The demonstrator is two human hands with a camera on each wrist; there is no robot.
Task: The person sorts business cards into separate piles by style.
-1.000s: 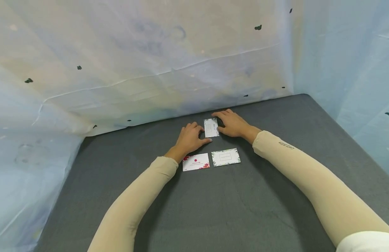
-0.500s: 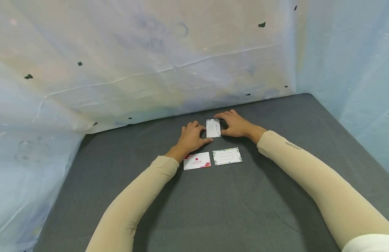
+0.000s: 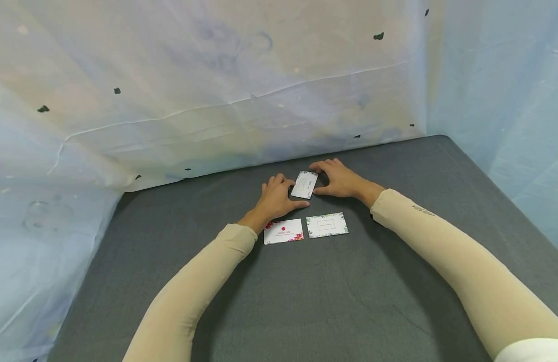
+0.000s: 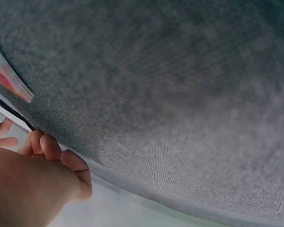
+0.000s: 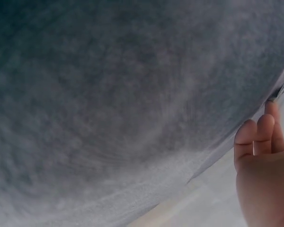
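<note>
A white business card (image 3: pixel 304 185) with leaf-patterned ends lies slanted between both hands near the table's back edge. My left hand (image 3: pixel 275 197) holds it from the left, index fingertip at its left edge and thumb by its lower end. From the other side my right hand (image 3: pixel 338 179) grips it, index finger at the top right corner and thumb at the right edge. In the left wrist view, curled fingers (image 4: pixel 51 146) reach toward a white card edge. The right wrist view shows bent fingers (image 5: pixel 262 135); what they touch is hard to see there.
Closer to me lie a white card with red flowers (image 3: pixel 283 232), partly behind my left wrist, and a white card with a green leafy border (image 3: pixel 327 225). They rest on a dark grey cloth-covered table (image 3: pixel 279 301). Pale sheeting (image 3: pixel 224 110) hangs behind it.
The card between my hands has turned clockwise from nearly upright to slanted, its top leaning right. Both hands stay around it with small finger shifts. The two nearer cards keep their places.
</note>
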